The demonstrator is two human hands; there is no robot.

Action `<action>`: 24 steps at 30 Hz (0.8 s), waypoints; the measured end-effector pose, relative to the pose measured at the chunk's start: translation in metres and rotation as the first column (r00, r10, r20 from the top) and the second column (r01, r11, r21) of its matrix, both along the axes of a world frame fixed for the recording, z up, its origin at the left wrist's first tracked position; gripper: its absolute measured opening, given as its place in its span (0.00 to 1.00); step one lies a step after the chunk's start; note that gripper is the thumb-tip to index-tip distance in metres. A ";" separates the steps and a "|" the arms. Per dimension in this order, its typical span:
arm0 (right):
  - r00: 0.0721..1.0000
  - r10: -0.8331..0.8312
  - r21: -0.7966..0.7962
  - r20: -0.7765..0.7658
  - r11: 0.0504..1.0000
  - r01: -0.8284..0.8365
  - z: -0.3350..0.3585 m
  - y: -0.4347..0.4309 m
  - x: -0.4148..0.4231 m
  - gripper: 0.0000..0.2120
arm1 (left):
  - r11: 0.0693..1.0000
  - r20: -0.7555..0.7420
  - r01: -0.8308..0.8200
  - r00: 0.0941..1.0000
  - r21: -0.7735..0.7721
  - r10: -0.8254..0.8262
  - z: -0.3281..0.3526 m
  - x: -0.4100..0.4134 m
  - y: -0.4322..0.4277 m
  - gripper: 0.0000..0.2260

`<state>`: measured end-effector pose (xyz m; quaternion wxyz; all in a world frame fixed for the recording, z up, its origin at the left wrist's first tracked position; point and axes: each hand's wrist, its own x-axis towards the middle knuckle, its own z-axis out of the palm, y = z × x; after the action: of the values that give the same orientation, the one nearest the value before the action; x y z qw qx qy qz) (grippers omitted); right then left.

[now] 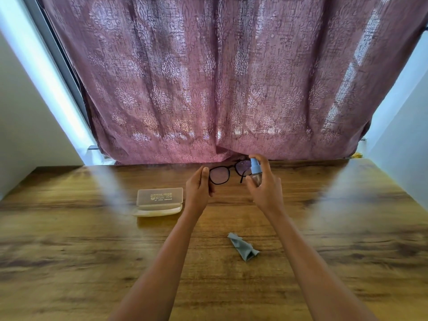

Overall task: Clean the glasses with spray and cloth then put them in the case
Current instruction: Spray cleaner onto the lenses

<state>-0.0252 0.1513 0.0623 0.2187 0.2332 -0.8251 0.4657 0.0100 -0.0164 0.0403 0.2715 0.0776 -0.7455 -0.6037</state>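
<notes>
Black-framed glasses [220,175] are held up above the wooden table [92,239], near its far edge. My left hand [198,188] pinches their left end. My right hand [265,184] grips a small spray bottle [255,169] with a light blue top, its forefinger on the nozzle, just right of the glasses and partly covering the right lens. A crumpled grey cloth [242,246] lies on the table between my forearms. A translucent glasses case [159,201] stands open on the table to the left of my left hand.
A patterned pink curtain [231,77] hangs right behind the table's far edge. White walls [27,126] flank the table on both sides.
</notes>
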 end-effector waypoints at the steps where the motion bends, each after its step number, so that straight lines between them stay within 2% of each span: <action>1: 1.000 0.006 -0.009 0.004 1.000 -0.006 0.000 0.000 -0.001 0.24 | 1.000 0.002 -0.004 1.000 0.006 0.004 0.000 0.000 -0.001 0.17; 6: 1.000 0.000 0.032 0.015 0.999 0.000 -0.006 0.002 -0.001 0.22 | 0.999 0.012 0.013 1.000 0.030 -0.014 -0.003 0.000 0.000 0.17; 11: 0.997 -0.017 -0.096 0.081 0.995 0.025 -0.015 0.010 0.000 0.21 | 1.000 0.021 0.022 1.000 -0.001 -0.022 -0.006 -0.001 0.002 0.17; 14: 0.974 -0.012 -0.150 0.224 0.988 0.047 -0.020 0.016 -0.001 0.09 | 0.999 0.028 0.036 0.999 -0.004 -0.036 -0.008 -0.002 0.005 0.17; 16: 0.961 -0.039 -0.152 0.275 0.985 0.084 -0.024 0.020 -0.002 0.05 | 0.999 0.041 0.042 0.998 0.005 -0.042 -0.010 -0.002 0.008 0.16; 19: 0.961 -0.115 -0.088 0.253 0.986 0.141 -0.032 0.027 -0.003 0.05 | 0.999 0.046 0.048 0.998 0.008 -0.049 -0.014 -0.004 0.010 0.16; 24: 0.930 -0.235 -0.047 0.281 0.965 0.258 -0.046 0.038 -0.005 0.12 | 0.999 0.055 0.052 0.997 -0.010 -0.051 -0.020 -0.003 0.012 0.17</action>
<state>-0.0298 0.1896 0.0162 0.1688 0.0521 -0.8500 0.4963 0.0066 -0.0044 0.0202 0.2359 0.0733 -0.7579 -0.6037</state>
